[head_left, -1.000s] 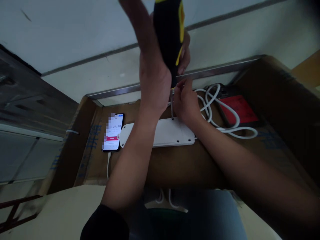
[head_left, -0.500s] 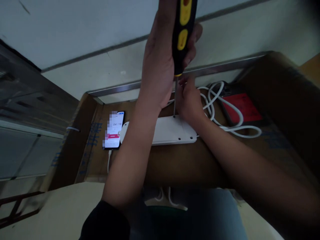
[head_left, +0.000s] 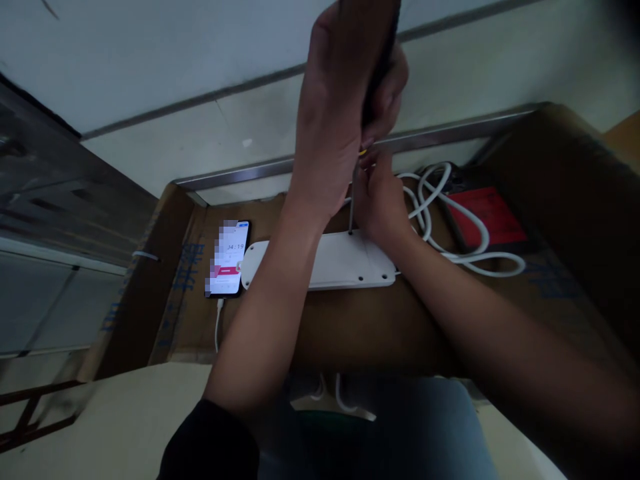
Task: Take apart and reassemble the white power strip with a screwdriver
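My left hand [head_left: 333, 100] is wrapped round the dark handle of a screwdriver [head_left: 353, 200], held nearly upright; hand and forearm hide most of the handle. The thin metal shaft runs down to a screw hole near the far edge of a white power strip [head_left: 350, 263]. The strip lies with its holed face up, partly covered by my left forearm. Close beside the shaft, my right hand [head_left: 381, 203] has its fingers curled together over the strip's far right part. Whether those fingers grip the shaft or something small is hidden.
A lit phone [head_left: 233, 260] showing a timer touches the strip's left end, a charging cable [head_left: 217, 327] below it. White cord [head_left: 465, 213] loops at right beside a red and black box [head_left: 485, 217]. Cardboard walls [head_left: 145, 287] and a metal-edged ledge [head_left: 240, 176] border the surface.
My left hand has turned round the screwdriver and shifted slightly right, so its yellow-marked handle is now mostly covered. The right hand and power strip are almost where they were.
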`<state>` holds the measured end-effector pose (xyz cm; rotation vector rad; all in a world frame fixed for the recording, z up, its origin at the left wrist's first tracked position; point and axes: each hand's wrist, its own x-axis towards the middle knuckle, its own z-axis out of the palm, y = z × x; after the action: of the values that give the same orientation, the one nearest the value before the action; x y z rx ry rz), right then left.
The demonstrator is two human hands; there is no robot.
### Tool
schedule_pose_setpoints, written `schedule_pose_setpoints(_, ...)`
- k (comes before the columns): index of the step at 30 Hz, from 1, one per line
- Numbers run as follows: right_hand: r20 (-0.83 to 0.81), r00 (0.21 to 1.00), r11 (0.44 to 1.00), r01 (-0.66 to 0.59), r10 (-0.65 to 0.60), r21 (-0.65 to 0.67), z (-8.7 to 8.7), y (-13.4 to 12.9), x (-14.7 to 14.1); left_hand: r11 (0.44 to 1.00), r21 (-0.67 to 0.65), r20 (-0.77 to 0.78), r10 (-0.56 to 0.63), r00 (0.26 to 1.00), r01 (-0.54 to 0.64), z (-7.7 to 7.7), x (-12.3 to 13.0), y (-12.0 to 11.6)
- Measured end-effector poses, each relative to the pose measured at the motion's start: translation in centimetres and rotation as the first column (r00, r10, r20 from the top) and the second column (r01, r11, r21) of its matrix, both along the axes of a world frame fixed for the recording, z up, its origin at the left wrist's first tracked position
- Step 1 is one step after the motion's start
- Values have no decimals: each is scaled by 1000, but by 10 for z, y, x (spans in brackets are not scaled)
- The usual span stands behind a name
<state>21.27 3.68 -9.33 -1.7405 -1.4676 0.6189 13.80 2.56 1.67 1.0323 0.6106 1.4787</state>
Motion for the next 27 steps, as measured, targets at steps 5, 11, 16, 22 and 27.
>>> schedule_pose_setpoints(5, -56, 998, 1000, -20, 19, -24, 3, -2, 1, 985, 158, 10, -75, 997, 72, -8, -3, 3)
schedule_pose_setpoints(11, -63, 998, 1000, -21, 22, 6, 4, -2, 1, 967, 218, -57, -124, 991, 133, -10, -5, 6)
schedule_pose_setpoints(16, -68, 997, 999, -23, 26, 46, -4, 2, 1, 951, 279, -130, -99, 987, 132, -15, -10, 12)
schedule_pose_setpoints(22, -66, 997, 995, -35, 41, 89, -10, 5, 3, 944, 292, -28, -155, 987, 157, -16, -12, 16)
schedule_pose_setpoints(27, -46, 998, 993, -34, 39, 116, -13, 7, 3, 985, 119, -48, -123, 991, 128, -8, -8, 9)
